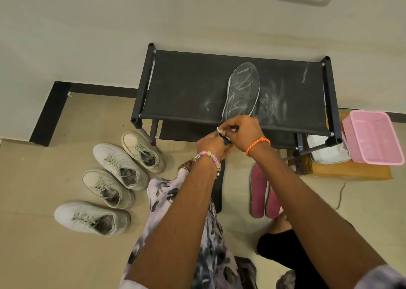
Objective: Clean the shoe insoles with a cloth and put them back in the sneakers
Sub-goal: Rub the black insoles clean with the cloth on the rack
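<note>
Together, a small pale scrap (220, 132), too small to identify, is pinched by the left hand (210, 143) and right hand (241, 132) at the rack's (186, 86) front edge. A chalk-scribbled grey insole (241, 91) is laid on the rack; four white sneakers (114, 185) are lined on open floor, left.

Soft, even indoor light fills the scene, bright enough to show detail, with only faint shadows under the shoe rack (237, 91) and beside the sneakers (105, 185). No harsh glare appears. The wide-angle lens bends the wall (109, 25) and floor lines toward the edges, and the near forearms look slightly soft.
</note>
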